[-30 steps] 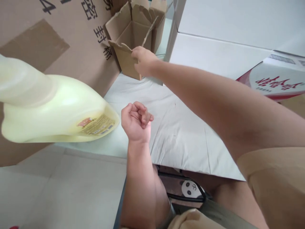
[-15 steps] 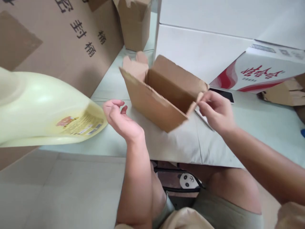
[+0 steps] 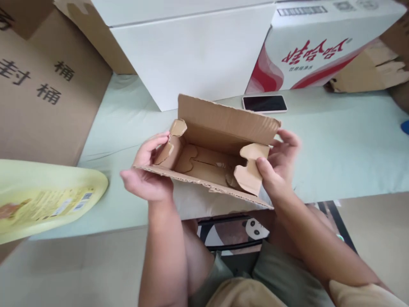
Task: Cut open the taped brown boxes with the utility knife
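A small open cardboard box point(image 3: 223, 123) is in front of me, its top flaps raised and its inside bare down to the bottom panels. My left hand point(image 3: 150, 170) clasps the left end, fingers on the short flap and the thumb outside the near long flap. At the other end my right hand point(image 3: 281, 162) grips the right short flap, thumb on its inner face and fingers behind. That notched flap leans inward. The fingertips of both hands are partly hidden by the cardboard.
A pale yellow bottle point(image 3: 57, 204) lies at the left edge. Large cardboard carton point(image 3: 83, 115) stands behind it. A white box point(image 3: 198, 59), a red-and-white printed box point(image 3: 300, 55) and a phone point(image 3: 265, 103) are at the back. Pale green cloth point(image 3: 338, 149) covers the surface.
My left hand, free before, now holds the box's left end. The box has turned and come nearer to me. My right hand has shifted its grip on the right flap, and the view has swung right.
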Demonstrator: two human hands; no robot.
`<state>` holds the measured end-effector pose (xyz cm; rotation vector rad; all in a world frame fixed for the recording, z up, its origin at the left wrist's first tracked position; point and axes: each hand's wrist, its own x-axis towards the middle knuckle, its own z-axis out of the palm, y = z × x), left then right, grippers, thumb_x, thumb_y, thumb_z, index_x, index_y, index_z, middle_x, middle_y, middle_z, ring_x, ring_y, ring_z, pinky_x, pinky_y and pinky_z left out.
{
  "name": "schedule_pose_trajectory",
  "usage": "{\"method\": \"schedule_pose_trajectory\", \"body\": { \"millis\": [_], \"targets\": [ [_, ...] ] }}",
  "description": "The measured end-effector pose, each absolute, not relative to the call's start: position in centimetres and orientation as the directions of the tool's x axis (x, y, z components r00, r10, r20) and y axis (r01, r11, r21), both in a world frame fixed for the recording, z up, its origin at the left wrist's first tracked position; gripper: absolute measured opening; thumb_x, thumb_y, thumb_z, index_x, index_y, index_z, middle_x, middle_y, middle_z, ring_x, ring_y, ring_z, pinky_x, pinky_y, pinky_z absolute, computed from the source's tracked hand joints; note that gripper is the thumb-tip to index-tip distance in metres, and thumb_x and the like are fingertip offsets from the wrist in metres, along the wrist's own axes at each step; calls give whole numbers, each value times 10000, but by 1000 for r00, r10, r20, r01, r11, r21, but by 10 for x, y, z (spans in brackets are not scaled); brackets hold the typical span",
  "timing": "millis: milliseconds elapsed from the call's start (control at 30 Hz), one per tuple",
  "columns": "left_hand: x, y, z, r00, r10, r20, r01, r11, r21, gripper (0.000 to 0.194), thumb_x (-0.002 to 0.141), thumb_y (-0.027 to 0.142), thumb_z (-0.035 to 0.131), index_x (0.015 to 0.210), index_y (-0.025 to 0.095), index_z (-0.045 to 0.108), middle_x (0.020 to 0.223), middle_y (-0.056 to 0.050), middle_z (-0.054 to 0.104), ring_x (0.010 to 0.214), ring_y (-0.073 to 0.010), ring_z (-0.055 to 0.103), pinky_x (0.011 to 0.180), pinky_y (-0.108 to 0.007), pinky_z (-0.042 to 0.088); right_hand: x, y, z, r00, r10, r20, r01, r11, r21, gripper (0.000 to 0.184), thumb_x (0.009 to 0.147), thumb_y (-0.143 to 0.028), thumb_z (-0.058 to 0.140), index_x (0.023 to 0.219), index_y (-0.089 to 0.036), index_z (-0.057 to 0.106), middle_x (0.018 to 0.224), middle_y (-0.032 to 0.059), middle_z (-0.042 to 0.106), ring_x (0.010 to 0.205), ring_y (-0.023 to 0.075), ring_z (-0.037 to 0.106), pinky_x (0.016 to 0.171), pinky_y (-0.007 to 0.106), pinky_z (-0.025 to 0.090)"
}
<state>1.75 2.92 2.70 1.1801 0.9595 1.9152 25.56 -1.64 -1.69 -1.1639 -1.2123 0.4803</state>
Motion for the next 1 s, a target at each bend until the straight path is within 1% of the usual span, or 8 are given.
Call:
{"method": "schedule_pose_trajectory", "body": {
  "millis": [100, 167, 300, 467, 600, 800, 900, 1000],
  "targets": [
    [19, 33, 20, -377, 805, 459, -95, -526, 845, 640, 998, 662, 422, 813, 199, 822, 962, -112, 799, 1053, -285, 740, 1116, -446, 514, 257, -20, -20, 232, 903, 363, 118, 344, -932, 629, 914, -585, 670, 1451, -397, 403, 1227, 68, 646, 1023, 257, 684, 824, 425, 607],
    [20, 36, 17, -394, 796, 459, -38, -513, 858, 512, 988, 588, 537, 815, 189, 808, 941, -99, 795, 1037, -264, 743, 1092, -429, 524, 259, -22, -20, 183, 921, 344, 96, 332, -939, 530, 942, -564, 651, 1404, -384, 463, 1189, 59, 676, 1039, 262, 704, 881, 453, 616],
    [21, 36, 14, -405, 798, 446, -7, -490, 872, 363, 958, 513, 682, 853, 182, 787, 920, -68, 780, 971, -227, 740, 985, -384, 557, 264, -25, -21, 155, 909, 386, 102, 374, -922, 276, 989, -511, 619, 1205, -341, 592, 1277, 71, 686, 1223, 281, 674, 1026, 506, 577],
    [21, 35, 17, -404, 798, 447, 29, -477, 879, 253, 857, 398, 834, 1007, 202, 777, 996, -37, 779, 933, -179, 718, 946, -329, 559, 266, -27, -28, 104, 906, 411, 14, 412, -911, 336, 978, -579, 583, 1213, -342, 614, 1373, 75, 665, 1287, 309, 645, 1046, 547, 553],
    [20, 35, 19, -358, 819, 449, 41, -466, 884, 291, 853, 348, 838, 1105, 211, 789, 1215, -73, 797, 1095, -207, 742, 1040, -370, 580, 263, -27, -28, 121, 911, 395, 25, 395, -918, 418, 951, -691, 539, 1127, -317, 600, 1347, 90, 667, 1241, 331, 658, 977, 552, 566],
    [16, 35, 19, -293, 849, 440, 69, -440, 895, 133, 905, 232, 765, 1007, 224, 851, 1128, -31, 842, 1144, -216, 761, 1118, -400, 561, 261, -27, -23, 123, 909, 398, 52, 395, -917, 324, 942, -597, 638, 1072, -309, 567, 1304, 75, 661, 1199, 308, 657, 950, 509, 559],
    [11, 38, 16, -239, 832, 500, 122, -485, 866, 155, 882, 187, 753, 993, 226, 854, 1120, -13, 843, 1128, -217, 773, 1127, -439, 567, 260, -26, -25, 142, 907, 397, 3, 400, -916, 346, 947, -627, 600, 1067, -303, 580, 1305, 70, 656, 1150, 297, 655, 922, 495, 559],
    [6, 41, 14, -173, 817, 550, 184, -522, 833, 215, 858, 160, 734, 1024, 231, 851, 1133, -1, 841, 1124, -214, 781, 1108, -458, 585, 259, -26, -28, 147, 898, 416, -66, 428, -901, 282, 955, -557, 620, 1090, -310, 607, 1313, 52, 658, 1138, 277, 644, 920, 467, 545]
  ]
}}
